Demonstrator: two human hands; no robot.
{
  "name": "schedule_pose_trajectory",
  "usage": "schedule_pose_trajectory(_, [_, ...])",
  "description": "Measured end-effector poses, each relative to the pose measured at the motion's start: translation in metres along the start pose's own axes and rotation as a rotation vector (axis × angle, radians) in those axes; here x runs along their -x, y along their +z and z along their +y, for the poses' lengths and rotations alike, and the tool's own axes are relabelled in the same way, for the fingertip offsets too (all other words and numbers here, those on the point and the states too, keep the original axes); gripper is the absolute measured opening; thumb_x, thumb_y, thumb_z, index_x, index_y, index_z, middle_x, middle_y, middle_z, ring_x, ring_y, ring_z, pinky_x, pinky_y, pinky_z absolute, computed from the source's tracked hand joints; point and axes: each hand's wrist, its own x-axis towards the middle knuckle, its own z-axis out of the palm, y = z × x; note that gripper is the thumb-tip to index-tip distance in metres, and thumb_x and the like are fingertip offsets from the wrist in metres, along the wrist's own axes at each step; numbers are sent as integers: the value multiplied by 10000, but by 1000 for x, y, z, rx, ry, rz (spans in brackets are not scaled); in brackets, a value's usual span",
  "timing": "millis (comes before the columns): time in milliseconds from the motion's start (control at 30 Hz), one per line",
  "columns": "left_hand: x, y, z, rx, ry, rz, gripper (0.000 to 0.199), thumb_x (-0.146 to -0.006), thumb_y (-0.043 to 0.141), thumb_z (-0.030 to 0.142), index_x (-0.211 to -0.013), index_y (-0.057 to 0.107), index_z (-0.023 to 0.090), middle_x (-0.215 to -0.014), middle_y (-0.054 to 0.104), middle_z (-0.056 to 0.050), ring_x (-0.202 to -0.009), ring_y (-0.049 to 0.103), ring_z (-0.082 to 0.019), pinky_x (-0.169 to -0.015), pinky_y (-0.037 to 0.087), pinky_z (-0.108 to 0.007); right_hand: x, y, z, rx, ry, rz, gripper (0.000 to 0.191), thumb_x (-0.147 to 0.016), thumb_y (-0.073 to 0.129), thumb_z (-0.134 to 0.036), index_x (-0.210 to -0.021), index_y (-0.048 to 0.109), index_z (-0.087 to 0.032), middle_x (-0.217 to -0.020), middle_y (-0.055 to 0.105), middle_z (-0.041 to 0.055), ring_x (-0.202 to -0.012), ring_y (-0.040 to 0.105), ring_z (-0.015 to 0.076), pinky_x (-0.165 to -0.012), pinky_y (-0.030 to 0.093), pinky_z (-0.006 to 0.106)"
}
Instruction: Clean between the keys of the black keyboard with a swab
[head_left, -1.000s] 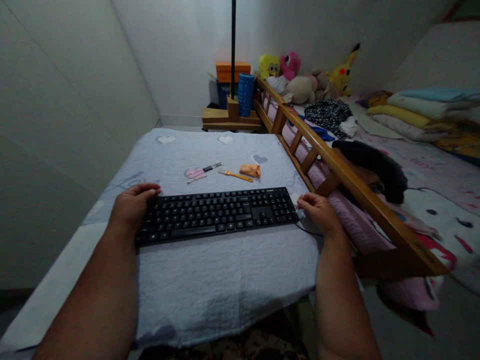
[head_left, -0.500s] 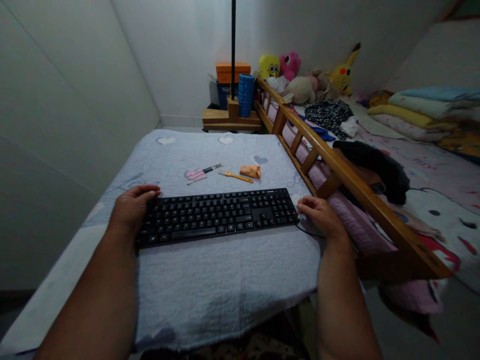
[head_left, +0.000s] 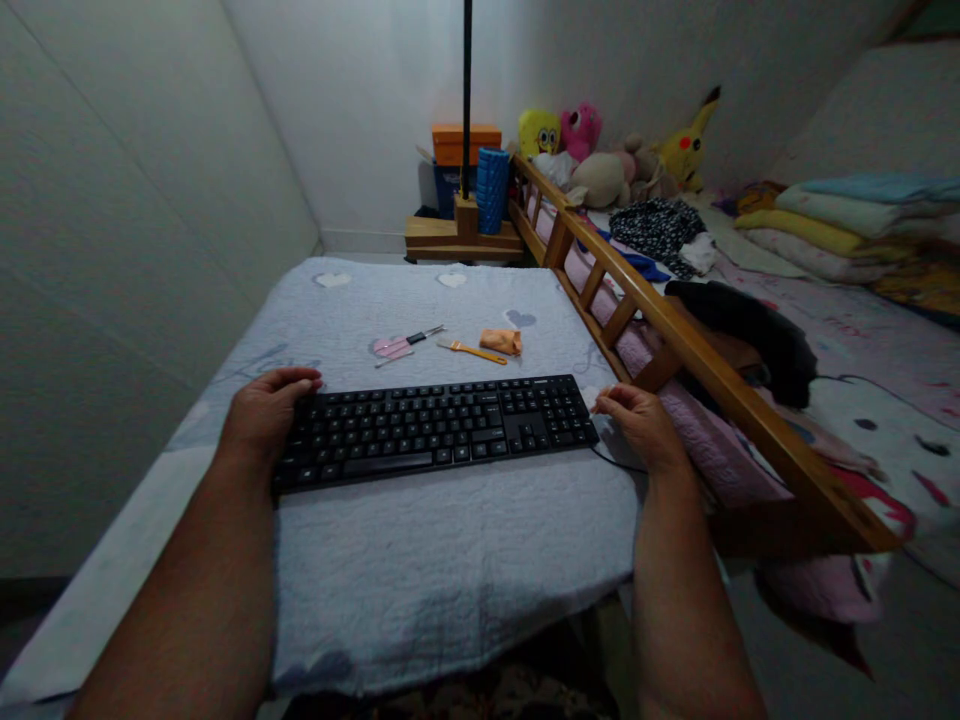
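Note:
A black keyboard (head_left: pixel 420 430) lies flat and slightly slanted on the cloth-covered table. My left hand (head_left: pixel 262 415) is closed around its left end, thumb and fingers together at the far corner and covering that edge. Close beside the right end is my right hand (head_left: pixel 637 425), its fingers curled and pinched together near the edge; whether anything is between them cannot be made out. Behind the keyboard lie a small brush (head_left: pixel 476 352) with a yellow handle, a crumpled orange-brown cloth (head_left: pixel 500 342), a dark-gripped tool with a metal tip (head_left: pixel 424 336) and a thin swab-like stick (head_left: pixel 394 359).
The light blue cloth (head_left: pixel 450 560) covers the table. A wooden bed rail (head_left: pixel 675 330) runs along the right side, with bedding and plush toys (head_left: pixel 600 178) beyond. At the back stand a blue foam roller (head_left: pixel 492 190) and an orange box (head_left: pixel 465 145). A cable (head_left: pixel 619 462) leaves the keyboard at right.
My right hand has shifted slightly away from me along the keyboard's right end. The keyboard's right end has moved very slightly the same way; my left hand stays nearly in place.

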Motion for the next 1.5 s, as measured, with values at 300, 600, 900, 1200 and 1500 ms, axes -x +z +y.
schedule_pose_trajectory(300, [-1,-1,-2,-21,15,1,279,-622,718,285,-883,759,195,-831,723,-17,-745,607,-170,-715,446,-281,7,-7,-10,9,70,-140,224,-802,656,-385,-678,663,-199,-646,598,-18,-605,489,140,-597,362,280])
schedule_pose_trajectory(600, [-4,0,-4,0,3,-1,283,-611,728,265,-885,759,200,-822,716,-13,-777,619,-166,-740,442,-277,10,-9,-12,-49,109,-181,230,-777,685,-398,-673,664,-195,-651,602,-13,-614,499,140,-592,368,279])
schedule_pose_trajectory(900, [-2,0,-3,0,5,4,308,-586,745,283,-880,756,192,-827,712,-13,-745,592,-155,-725,437,-275,12,-8,-14,-63,98,-188,222,-770,703,-396,-682,673,-195,-668,610,-12,-643,517,143,-628,376,285])
schedule_pose_trajectory(1200, [1,1,0,-31,6,6,303,-609,717,286,-893,754,189,-823,709,-8,-783,606,-166,-761,433,-284,13,-11,-10,-98,107,-213,261,-766,744,-437,-707,693,-188,-693,615,8,-677,528,162,-654,400,303])
schedule_pose_trajectory(1500, [-3,0,-4,11,19,-3,319,-589,729,281,-890,750,178,-810,702,-12,-757,605,-156,-746,435,-276,15,-13,-13,-107,51,-213,265,-742,784,-457,-700,741,-200,-725,669,37,-719,576,198,-706,451,342])
